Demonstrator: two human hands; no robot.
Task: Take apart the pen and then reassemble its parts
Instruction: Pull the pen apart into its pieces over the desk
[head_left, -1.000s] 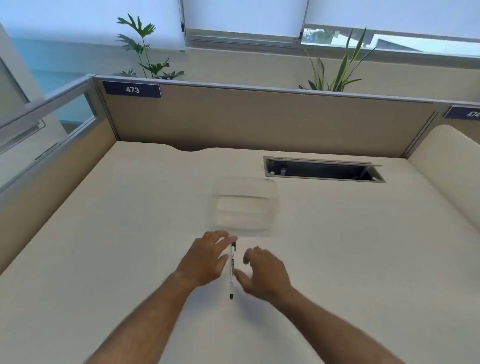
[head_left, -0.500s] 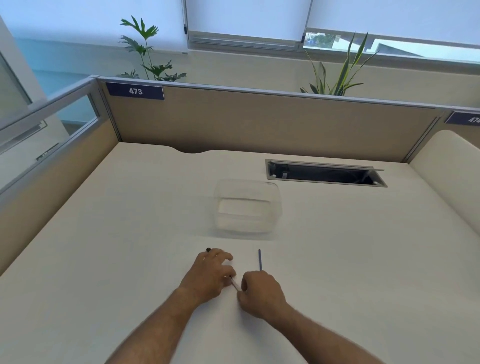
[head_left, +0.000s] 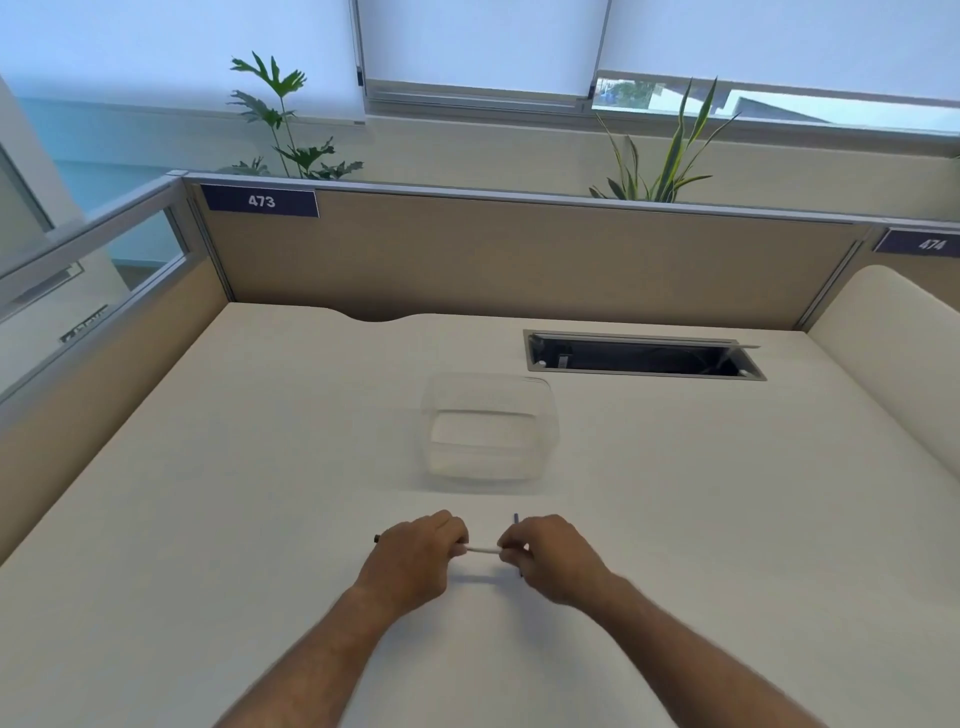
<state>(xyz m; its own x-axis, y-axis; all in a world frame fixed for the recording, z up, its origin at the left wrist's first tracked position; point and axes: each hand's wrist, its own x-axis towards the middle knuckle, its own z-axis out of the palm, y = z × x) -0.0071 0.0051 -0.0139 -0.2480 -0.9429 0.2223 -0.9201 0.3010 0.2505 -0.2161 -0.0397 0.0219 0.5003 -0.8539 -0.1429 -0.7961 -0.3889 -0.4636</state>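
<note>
Both my hands hold a white pen barrel (head_left: 483, 550) level just above the desk near its front middle. My left hand (head_left: 413, 558) grips its left end, and a small black tip (head_left: 376, 538) pokes out past that hand's knuckles. My right hand (head_left: 550, 556) grips the right end. A thin blue rod (head_left: 516, 518), likely the ink refill, sticks out above and below the right hand's fingers; most of it is hidden by them.
A clear plastic container (head_left: 491, 426) stands on the desk (head_left: 260, 467) just beyond my hands. A cable slot (head_left: 641, 356) lies open at the back right. Partition walls (head_left: 519, 254) close the desk at the back and left.
One second ago the whole pen lay on the desk between my open hands. Both hands have since closed on it, a blue rod has appeared at the right hand, and the barrel is now held sideways.
</note>
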